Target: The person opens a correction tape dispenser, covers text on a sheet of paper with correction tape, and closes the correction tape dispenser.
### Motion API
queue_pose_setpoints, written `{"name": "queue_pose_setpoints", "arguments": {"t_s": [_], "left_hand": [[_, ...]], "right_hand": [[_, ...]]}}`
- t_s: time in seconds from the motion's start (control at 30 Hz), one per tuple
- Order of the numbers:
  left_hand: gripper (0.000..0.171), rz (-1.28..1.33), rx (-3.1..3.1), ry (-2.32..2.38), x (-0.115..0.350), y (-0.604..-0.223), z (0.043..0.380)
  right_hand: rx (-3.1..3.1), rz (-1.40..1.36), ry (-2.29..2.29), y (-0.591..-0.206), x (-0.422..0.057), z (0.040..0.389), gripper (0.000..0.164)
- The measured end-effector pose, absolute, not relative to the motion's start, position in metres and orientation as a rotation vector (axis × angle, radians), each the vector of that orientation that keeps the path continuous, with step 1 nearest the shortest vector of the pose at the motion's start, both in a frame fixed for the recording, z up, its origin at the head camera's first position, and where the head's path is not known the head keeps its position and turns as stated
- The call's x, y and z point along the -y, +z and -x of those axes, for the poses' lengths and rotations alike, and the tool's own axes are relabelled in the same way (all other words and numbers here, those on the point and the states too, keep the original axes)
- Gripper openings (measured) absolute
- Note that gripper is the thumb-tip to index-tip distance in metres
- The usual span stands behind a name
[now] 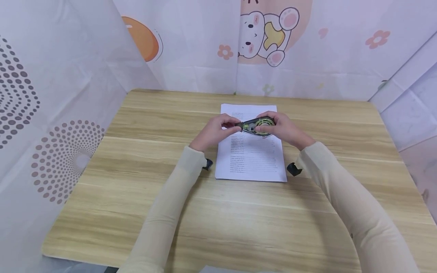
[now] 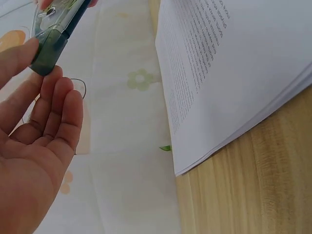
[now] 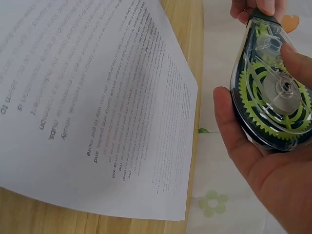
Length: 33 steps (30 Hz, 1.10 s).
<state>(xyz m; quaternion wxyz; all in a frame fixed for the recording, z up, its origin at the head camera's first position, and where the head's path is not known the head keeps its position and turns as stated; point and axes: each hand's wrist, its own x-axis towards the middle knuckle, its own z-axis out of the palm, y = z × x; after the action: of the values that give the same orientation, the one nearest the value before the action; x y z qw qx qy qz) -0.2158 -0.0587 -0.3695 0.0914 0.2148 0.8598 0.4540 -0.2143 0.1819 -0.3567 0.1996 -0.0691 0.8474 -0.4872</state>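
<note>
Head view: the wooden table (image 1: 239,220) is bounded at its far edge by a patterned curtain (image 1: 191,45), and room to either side is given by wood surface stretching well past both hands. A stack of printed paper (image 1: 250,163) is set near that far edge, its near corners resting on the wood. Above the sheets, the correction tape (image 3: 273,92) is held between the two hands, lying crosswise, with its narrow end turned toward the left. The dark tip (image 2: 48,53) is pinched between the thumb and fingers of the left hand (image 1: 216,131). By the right hand (image 1: 285,129), the rounded body is gripped, with the thumb laid over its clear face (green toothed wheels can be seen through it) and fingers placed along the opposite side.
</note>
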Motion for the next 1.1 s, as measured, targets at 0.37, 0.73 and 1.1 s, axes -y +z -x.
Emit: {"name": "queue_pose_setpoints", "arguments": {"t_s": [0.37, 0.73, 1.1], "left_hand": [[0.029, -0.625, -2.582, 1.373, 0.058, -0.37, 0.213], [0.028, -0.712, -2.563, 1.361, 0.062, -0.371, 0.216], [0.032, -0.542, -2.524, 1.392, 0.074, -0.372, 0.218]], "right_hand": [[-2.353, 0.191, -1.436, -0.356, -0.181, 0.212, 0.04], [-2.349, 0.206, -1.393, -0.352, -0.183, 0.211, 0.041], [-2.41, 0.157, -1.381, -0.351, -0.197, 0.214, 0.041]]}}
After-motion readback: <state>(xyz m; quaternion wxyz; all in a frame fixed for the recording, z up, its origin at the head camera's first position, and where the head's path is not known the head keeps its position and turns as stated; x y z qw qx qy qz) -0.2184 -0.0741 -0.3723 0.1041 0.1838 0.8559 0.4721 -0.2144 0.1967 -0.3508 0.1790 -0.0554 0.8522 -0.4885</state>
